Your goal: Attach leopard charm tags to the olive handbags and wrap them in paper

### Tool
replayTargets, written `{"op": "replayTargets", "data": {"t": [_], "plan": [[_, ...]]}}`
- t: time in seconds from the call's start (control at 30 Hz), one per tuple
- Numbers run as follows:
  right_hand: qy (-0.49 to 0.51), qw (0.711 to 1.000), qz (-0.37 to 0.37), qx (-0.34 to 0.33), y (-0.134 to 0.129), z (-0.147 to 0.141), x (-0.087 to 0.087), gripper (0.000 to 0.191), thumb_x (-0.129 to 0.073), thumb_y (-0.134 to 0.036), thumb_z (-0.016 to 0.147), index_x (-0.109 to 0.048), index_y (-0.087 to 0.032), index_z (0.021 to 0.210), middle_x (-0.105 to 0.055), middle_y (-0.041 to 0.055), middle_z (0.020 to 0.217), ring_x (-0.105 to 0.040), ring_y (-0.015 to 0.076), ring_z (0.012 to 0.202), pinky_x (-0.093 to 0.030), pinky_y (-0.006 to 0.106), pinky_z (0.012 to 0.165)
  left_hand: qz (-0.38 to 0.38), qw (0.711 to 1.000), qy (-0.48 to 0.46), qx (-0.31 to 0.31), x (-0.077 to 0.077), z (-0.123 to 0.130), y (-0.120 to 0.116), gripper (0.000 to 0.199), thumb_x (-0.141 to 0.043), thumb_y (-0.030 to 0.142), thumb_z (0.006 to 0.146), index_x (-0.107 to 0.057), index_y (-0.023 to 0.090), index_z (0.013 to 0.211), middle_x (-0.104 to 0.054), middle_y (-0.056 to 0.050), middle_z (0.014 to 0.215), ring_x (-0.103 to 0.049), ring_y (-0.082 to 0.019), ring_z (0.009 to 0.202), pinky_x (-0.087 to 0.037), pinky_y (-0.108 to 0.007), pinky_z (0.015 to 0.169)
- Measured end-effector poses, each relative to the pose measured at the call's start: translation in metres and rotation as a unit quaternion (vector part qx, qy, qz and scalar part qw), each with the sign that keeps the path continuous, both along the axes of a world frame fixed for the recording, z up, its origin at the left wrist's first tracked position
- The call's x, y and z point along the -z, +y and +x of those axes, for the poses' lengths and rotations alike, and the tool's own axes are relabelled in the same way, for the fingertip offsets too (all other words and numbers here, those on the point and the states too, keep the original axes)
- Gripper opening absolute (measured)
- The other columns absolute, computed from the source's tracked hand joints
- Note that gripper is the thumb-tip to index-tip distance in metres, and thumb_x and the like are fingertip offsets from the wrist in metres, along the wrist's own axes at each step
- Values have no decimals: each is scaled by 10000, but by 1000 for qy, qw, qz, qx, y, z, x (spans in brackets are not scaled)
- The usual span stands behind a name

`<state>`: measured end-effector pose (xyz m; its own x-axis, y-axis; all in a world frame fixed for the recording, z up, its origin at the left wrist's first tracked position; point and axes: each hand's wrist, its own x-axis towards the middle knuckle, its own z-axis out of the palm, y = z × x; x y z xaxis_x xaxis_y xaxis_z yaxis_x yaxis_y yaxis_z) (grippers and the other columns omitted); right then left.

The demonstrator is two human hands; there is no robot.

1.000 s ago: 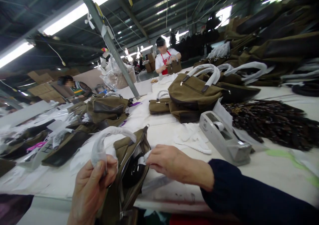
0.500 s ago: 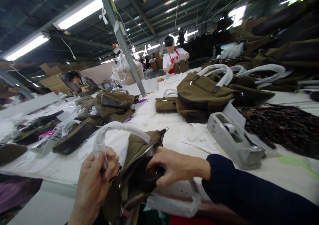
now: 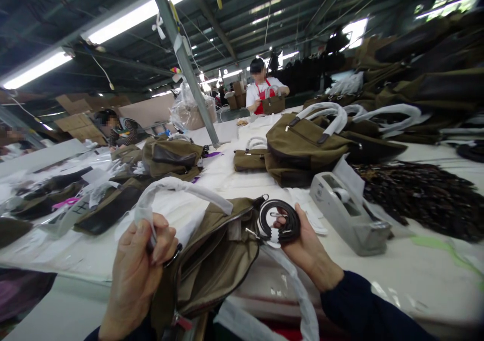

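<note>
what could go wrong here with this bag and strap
The coiled black strap in the right hand has a metal clasp close to the open zip of the olive canvas bag, so it might snag or scratch there. The bag, held up by its white-wrapped handle in the left hand, hangs past the table edge and could slip down if that hold loosens.

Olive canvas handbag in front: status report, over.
Left hand gripping wrapped handle. Right hand holding coiled black strap. Bag open. Tape dispenser beyond right hand.
</note>
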<state>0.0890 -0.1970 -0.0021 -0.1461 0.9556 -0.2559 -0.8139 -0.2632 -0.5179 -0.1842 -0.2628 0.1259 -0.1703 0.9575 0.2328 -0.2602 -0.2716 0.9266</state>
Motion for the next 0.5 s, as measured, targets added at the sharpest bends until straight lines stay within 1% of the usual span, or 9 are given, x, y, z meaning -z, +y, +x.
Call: {"op": "replayTargets", "data": {"t": [0.07,0.17,0.23,0.3,0.37,0.4,0.43,0.47,0.5], "plan": [[-8,1000,-6,13,0,2,7,339,-514,-526,947,-652,-220,909,-674,-3,723,-637,166,674,-576,319,752,1,1000,-4,2,0,0,0,244,-563,406,945,-660,202,853,-307,62,500,-176,-83,464,-181,-232,434],[-14,999,-53,-2,-7,2,19,158,-613,-358,915,-660,-211,948,-720,1,795,-673,154,727,-582,302,770,3,1000,-3,2,-1,1,0,243,-566,403,944,-659,199,852,-320,62,493,-191,-81,459,-194,-223,428],[-28,996,-84,-11,-15,3,25,105,-648,-259,875,-671,-187,948,-735,16,827,-684,152,754,-578,293,783,5,1000,4,3,-2,2,0,252,-583,415,934,-657,197,832,-325,63,487,-206,-77,451,-206,-217,423],[-73,994,-76,-31,-24,9,30,138,-669,-256,849,-681,-157,943,-742,52,884,-687,168,792,-571,304,798,5,1000,13,6,-2,2,0,261,-601,423,923,-652,194,809,-331,63,484,-223,-73,448,-220,-212,425],[-171,983,-16,-65,-30,20,31,254,-673,-328,849,-681,-147,1026,-730,96,1027,-684,215,913,-554,367,864,4,1000,18,10,-2,3,0,250,-615,420,914,-655,196,813,-331,63,484,-232,-72,449,-227,-212,430],[-247,967,21,-65,-31,26,29,322,-675,-367,845,-671,-156,1089,-706,113,1123,-664,248,1011,-529,413,920,3,1000,18,14,-2,3,0,243,-618,420,911,-659,198,820,-333,62,484,-235,-73,450,-227,-213,432],[-336,939,60,-44,-32,33,26,381,-677,-392,838,-655,-172,1148,-665,123,1222,-618,280,1123,-485,458,987,0,1000,17,19,-2,4,0,238,-621,420,909,-662,201,826,-336,60,486,-237,-74,452,-226,-214,435],[-430,897,103,-3,-32,39,21,406,-673,-396,834,-644,-189,1183,-618,127,1302,-556,301,1218,-427,493,1049,-3,1000,15,25,-2,5,1,232,-626,420,905,-666,204,828,-340,59,488,-240,-75,453,-226,-214,438],[-515,842,152,44,-32,42,14,384,-658,-382,844,-646,-200,1182,-589,125,1338,-507,305,1272,-378,506,1088,-7,999,15,31,-2,6,1,230,-631,421,901,-670,207,826,-344,57,488,-243,-75,454,-226,-214,441]]}}
